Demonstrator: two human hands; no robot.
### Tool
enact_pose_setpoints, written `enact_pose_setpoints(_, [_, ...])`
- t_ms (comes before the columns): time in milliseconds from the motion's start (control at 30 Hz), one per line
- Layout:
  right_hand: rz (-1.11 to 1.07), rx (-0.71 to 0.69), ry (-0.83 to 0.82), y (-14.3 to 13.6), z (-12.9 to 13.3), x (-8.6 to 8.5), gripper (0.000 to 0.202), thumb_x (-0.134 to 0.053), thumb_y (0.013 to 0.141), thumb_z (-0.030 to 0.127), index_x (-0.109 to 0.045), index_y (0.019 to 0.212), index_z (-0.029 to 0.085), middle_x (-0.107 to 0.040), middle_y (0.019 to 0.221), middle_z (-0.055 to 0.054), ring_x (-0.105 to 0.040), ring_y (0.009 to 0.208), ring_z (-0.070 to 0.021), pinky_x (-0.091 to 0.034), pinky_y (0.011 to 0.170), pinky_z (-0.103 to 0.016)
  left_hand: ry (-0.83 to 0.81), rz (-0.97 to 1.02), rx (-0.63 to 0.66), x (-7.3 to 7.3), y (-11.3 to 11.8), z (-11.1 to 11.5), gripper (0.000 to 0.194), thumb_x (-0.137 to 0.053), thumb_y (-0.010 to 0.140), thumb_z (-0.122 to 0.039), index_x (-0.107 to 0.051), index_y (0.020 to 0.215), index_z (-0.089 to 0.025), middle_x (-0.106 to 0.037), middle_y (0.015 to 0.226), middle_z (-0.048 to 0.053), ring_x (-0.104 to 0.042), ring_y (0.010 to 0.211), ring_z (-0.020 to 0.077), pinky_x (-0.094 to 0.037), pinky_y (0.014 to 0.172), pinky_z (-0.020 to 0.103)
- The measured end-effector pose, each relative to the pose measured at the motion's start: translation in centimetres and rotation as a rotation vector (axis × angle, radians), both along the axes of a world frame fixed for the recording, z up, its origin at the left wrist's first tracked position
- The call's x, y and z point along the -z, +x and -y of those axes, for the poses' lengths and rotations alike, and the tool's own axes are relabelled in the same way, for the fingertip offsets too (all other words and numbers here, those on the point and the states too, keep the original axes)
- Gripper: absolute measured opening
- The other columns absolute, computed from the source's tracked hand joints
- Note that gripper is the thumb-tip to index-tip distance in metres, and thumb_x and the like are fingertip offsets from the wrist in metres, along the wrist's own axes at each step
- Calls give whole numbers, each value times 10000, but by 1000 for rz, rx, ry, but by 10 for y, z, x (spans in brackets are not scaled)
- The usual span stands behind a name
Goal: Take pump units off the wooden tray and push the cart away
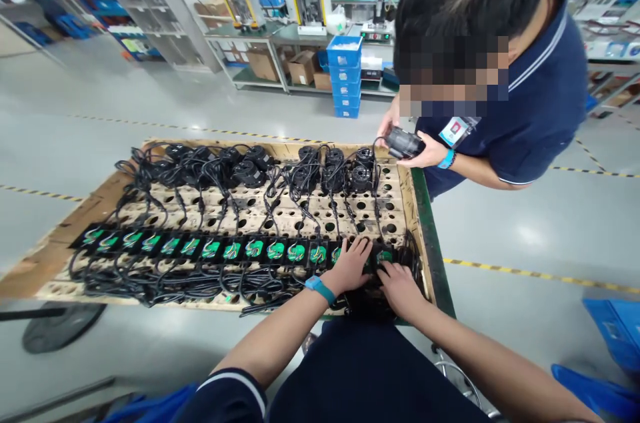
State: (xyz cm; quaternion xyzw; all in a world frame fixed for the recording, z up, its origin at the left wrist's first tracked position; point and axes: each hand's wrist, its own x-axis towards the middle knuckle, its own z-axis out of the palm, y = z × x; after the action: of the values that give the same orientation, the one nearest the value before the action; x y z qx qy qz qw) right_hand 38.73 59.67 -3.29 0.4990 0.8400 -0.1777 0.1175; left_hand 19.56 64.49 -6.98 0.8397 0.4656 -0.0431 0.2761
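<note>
Row of green circuit boards [254, 249] crosses mid-frame in a wooden tray [411, 199]. Left hand [351, 265], fingers spread, rests near its right end; right hand [401, 288] alongside, pinching or not I can't tell. Upper right: co-worker [540, 99] holds black unit [405, 143].

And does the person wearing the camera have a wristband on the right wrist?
No, the blue wristband is around the wrist of the left hand, while the right hand has a bare wrist.
</note>
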Motion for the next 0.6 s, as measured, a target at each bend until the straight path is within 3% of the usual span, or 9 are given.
enact_pose_setpoints(133, [-198, 33, 164, 38, 41, 8, 470, -663, 893, 365, -610, 1322, 181, -473, 1519, -172, -419, 1389, -345, -381, 1108, -516, -34, 86, -100, -13, -52, 34, 1182, -709, 742, -699, -97, 1614, -188, -89, 1699, 167, -1, 1569, 379, -123, 1239, 657])
enact_pose_setpoints(200, [-205, -7, 165, 48, 54, 19, 509, -725, 840, 338, -620, 1315, 187, -465, 1528, -184, -414, 1408, -358, -362, 1130, -549, 19, 62, -129, -14, -85, 63, 1274, -777, 661, -710, -104, 1615, -198, -55, 1696, 188, 16, 1563, 401, -117, 1237, 660])
enact_pose_setpoints(300, [-165, -44, 101, 45, 59, 33, 563, -784, 766, 248, -635, 1307, 196, -426, 1554, -212, -392, 1437, -382, -313, 1160, -605, 92, -31, -137, -5, -120, 104, 1254, -825, 633, -665, -171, 1609, -226, -65, 1684, 224, -28, 1552, 441, -154, 1212, 688])
enact_pose_setpoints(400, [-140, -36, 13, 34, 50, 33, 554, -825, 738, 257, -665, 1266, 205, -395, 1569, -229, -371, 1452, -393, -244, 1191, -645, 151, -123, -152, 12, -128, 122, 1146, -828, 662, -622, -263, 1589, -253, -141, 1667, 240, -135, 1539, 450, -213, 1193, 687])
enact_pose_setpoints(600, [-134, -35, -94, 28, 43, 29, 493, -737, 852, 322, -626, 1326, 250, -328, 1605, -218, -328, 1483, -362, -182, 1210, -671, 363, -133, -235, 47, -122, 115, 822, -802, 735, -524, -491, 1474, -345, -396, 1596, 160, -400, 1458, 385, -342, 1160, 589])
